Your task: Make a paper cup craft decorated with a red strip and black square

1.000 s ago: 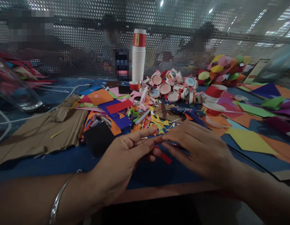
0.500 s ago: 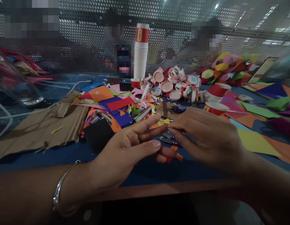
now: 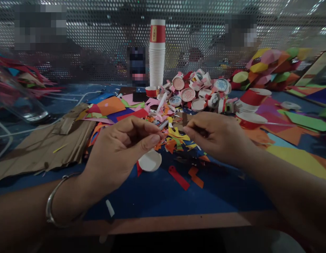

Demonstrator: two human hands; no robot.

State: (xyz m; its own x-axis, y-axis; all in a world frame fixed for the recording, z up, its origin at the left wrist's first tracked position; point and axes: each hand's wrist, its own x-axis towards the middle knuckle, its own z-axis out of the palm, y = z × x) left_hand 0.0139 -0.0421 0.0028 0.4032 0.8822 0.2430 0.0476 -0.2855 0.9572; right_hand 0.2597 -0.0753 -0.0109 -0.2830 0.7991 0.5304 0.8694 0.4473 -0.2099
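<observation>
My left hand [image 3: 115, 154], with a silver bangle at its wrist, hovers above the table, thumb and fingertips brought together. My right hand [image 3: 218, 135] is held apart from it to the right, its thumb and forefinger pinched. Anything in either pinch is too small or hidden to make out. Just below the left fingertips lies a cut-off paper cup bottom [image 3: 150, 161], white inside with a bit of red at its edge. A red paper strip [image 3: 179, 178] and an orange paper scrap [image 3: 196, 176] lie between the hands, near dark scissors-like shapes [image 3: 190, 160], blurred.
A tall stack of paper cups [image 3: 157, 63] stands at the back, beside a heap of cut cup bottoms [image 3: 187, 94]. Cardboard [image 3: 44, 147] and a clear glass vessel [image 3: 31, 109] are at left. Red cups [image 3: 253, 100] and coloured paper [image 3: 297, 158] lie at right.
My hands have parted: the right has let go of the left's fingertip and moved slightly up. My left fingers have curled in, and the hand moved left, exposing the cup bottom and red strip.
</observation>
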